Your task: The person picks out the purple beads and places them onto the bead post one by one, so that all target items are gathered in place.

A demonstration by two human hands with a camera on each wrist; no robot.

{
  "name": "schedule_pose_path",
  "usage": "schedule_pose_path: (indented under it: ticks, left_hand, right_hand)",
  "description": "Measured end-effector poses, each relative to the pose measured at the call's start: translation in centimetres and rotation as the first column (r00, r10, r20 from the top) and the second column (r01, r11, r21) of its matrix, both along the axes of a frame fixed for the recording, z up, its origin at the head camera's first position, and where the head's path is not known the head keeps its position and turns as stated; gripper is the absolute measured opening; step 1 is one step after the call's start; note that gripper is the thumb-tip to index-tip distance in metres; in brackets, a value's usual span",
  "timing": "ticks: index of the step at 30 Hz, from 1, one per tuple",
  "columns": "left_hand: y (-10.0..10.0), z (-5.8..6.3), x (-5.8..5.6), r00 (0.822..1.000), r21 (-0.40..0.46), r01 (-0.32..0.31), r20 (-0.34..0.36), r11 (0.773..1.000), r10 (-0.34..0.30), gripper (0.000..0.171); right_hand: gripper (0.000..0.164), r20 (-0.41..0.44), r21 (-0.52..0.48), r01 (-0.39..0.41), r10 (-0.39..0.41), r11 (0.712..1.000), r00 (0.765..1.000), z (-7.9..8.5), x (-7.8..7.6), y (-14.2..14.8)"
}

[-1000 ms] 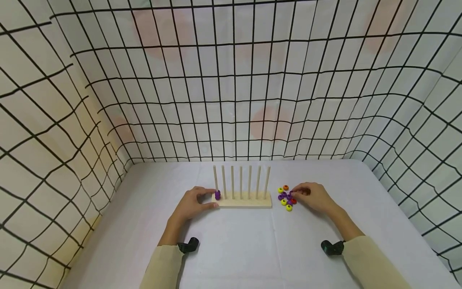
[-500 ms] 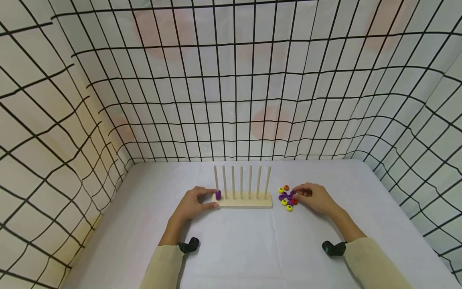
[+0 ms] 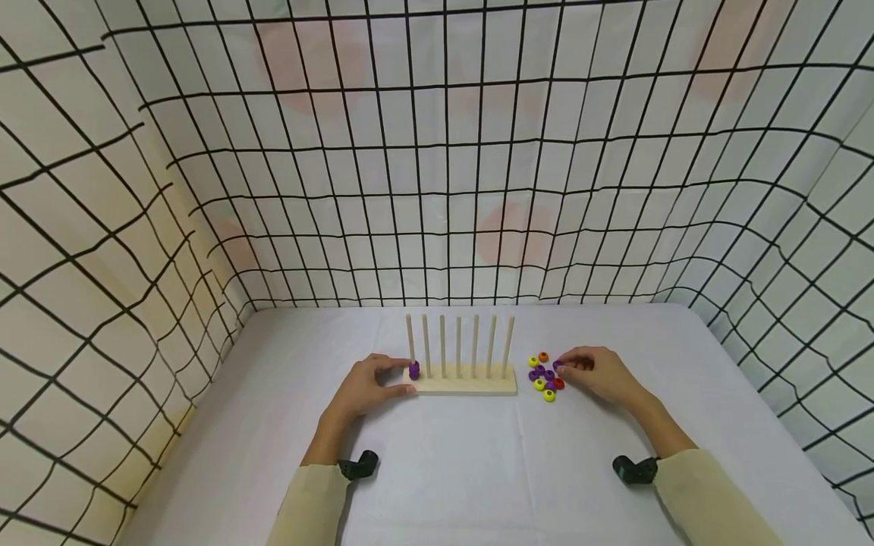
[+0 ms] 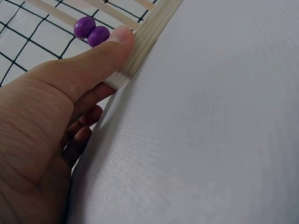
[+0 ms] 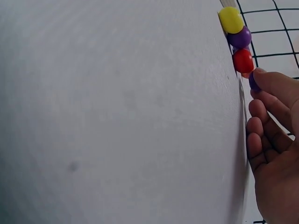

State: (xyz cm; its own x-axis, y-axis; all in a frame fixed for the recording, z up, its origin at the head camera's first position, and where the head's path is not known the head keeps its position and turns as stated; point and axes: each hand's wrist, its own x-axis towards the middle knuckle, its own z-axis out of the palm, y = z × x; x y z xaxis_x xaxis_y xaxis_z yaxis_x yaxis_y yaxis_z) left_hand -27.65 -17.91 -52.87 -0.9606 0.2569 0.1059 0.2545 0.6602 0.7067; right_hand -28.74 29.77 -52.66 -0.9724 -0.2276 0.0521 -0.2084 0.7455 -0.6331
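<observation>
My left hand (image 3: 365,385) grips the left end of a pale wooden peg stand (image 3: 467,388), thumb on its front edge. Several upright pegs stand in its base. Two purple beads (image 4: 84,28) are stacked on the leftmost peg, close to the thumb in the left wrist view. At the right, my right hand (image 3: 601,373) pinches a purple bead (image 5: 254,81) between thumb and index finger, at the edge of a loose bead group. Its other fingers curl loosely near the cloth. Beside it lie a red bead (image 5: 243,61), a yellow bead (image 5: 231,19) and other purple ones.
A white cloth (image 3: 451,470) covers the table. An orange bead (image 3: 543,356) lies at the back of the group, right of the stand. Behind and at both sides rises white sheeting with a black grid (image 3: 447,193).
The right hand has shifted very slightly right with the pinched purple bead, apart from the other beads. My left hand keeps its grip on the stand.
</observation>
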Motion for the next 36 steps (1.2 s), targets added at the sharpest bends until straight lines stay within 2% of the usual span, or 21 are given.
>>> schedule_pose_path:
  ticks: [7,13,20,26,36]
  left_hand:
    - [0.0,0.0,-0.1,1.0,-0.009,0.002,0.0,1.0,-0.002,0.054]
    - [0.1,-0.1,-0.1,1.0,-0.012,0.006,-0.004,1.0,-0.006,0.054]
    - [0.1,0.0,-0.1,1.0,-0.014,0.006,-0.009,1.0,-0.006,0.053]
    - [0.1,0.1,-0.1,1.0,-0.02,-0.001,-0.015,1.0,0.0,0.054]
    - [0.0,0.1,0.3,1.0,-0.009,-0.012,0.002,1.0,0.012,0.054]
  right_hand:
    - [0.025,-0.023,0.003,0.018,-0.018,1.0,1.0,0.6,0.1,0.0]
    - [0.028,-0.031,-0.009,0.027,-0.028,1.0,0.999,1.6,0.0,-0.1]
    - [0.024,-0.075,-0.036,0.02,-0.023,0.999,0.997,4.1,0.3,-0.7]
    - [0.028,-0.07,-0.059,0.029,-0.033,0.998,0.997,6.7,0.3,-1.2]
    - [0.029,-0.17,-0.078,0.001,-0.014,0.997,0.985,10.4,0.1,-3.3]
